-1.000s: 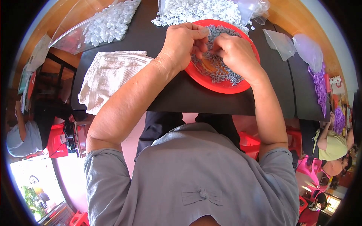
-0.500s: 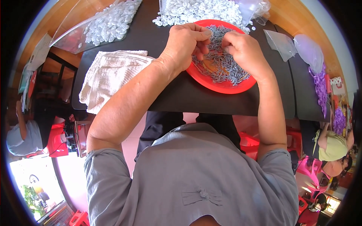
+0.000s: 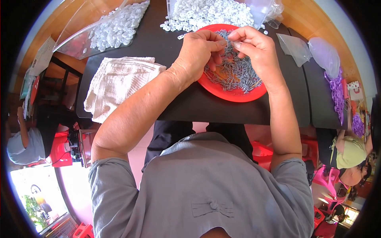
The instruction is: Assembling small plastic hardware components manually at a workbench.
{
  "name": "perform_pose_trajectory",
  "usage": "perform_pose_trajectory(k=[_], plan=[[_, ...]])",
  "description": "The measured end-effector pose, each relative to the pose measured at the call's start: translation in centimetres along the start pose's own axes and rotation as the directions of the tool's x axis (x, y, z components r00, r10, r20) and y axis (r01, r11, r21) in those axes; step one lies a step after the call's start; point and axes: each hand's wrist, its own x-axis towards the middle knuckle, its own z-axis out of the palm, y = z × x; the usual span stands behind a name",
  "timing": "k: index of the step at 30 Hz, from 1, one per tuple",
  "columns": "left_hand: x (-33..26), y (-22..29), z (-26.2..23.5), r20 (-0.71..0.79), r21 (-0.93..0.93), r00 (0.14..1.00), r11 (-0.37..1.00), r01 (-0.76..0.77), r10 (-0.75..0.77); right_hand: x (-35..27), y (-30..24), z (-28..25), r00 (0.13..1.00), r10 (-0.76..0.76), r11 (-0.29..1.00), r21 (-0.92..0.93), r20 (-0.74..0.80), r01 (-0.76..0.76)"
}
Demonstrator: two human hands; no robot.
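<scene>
1. Pinching one small grey piece between left hand (image 3: 198,53) and right hand (image 3: 254,47), fingertips now meeting, closer than a moment ago.
2. Hovering over red plate (image 3: 238,93) of grey pieces (image 3: 238,73) on black table (image 3: 158,39).
3. Lying unmoved beside: white towel (image 3: 119,83).

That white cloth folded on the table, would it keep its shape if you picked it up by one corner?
Probably not. The cloth lies in soft, uneven folds with rumpled edges, so it would likely droop and unfold. Its ribbed weave suggests it grips rather than slips. It looks light, and pushed across the black table it would likely bunch rather than slide.
</scene>
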Motion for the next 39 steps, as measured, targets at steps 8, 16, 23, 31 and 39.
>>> perform_pose_trajectory(k=[8, 16, 23, 31, 39], plan=[[-0.2, 0.1, 0.2, -0.001, -0.014, 1.000, 1.000, -0.004, 0.004, 0.0, 0.5, 1.0, 0.966, -0.240, 0.952, -0.217, -0.098, 0.215], [-0.3, 0.1, 0.3, -0.005, -0.010, 1.000, 1.000, 0.010, -0.010, -0.1, 0.3, 1.2, 0.952, -0.297, 0.922, -0.280, -0.067, 0.268], [-0.5, 0.2, 0.5, -0.014, -0.018, 1.000, 1.000, -0.002, 0.002, 0.0, 0.2, 1.4, 0.923, -0.378, 0.891, -0.301, -0.076, 0.340], [-0.5, 0.1, 0.5, -0.029, -0.023, 0.999, 1.000, -0.019, 0.018, -0.2, 0.0, 1.3, 0.944, -0.320, 0.915, -0.284, -0.076, 0.287], [-0.7, 0.0, 0.8, -0.037, 0.024, 0.998, 0.998, -0.052, 0.053, -0.2, 0.0, 1.7, 0.933, -0.350, 0.897, -0.318, -0.083, 0.308]])
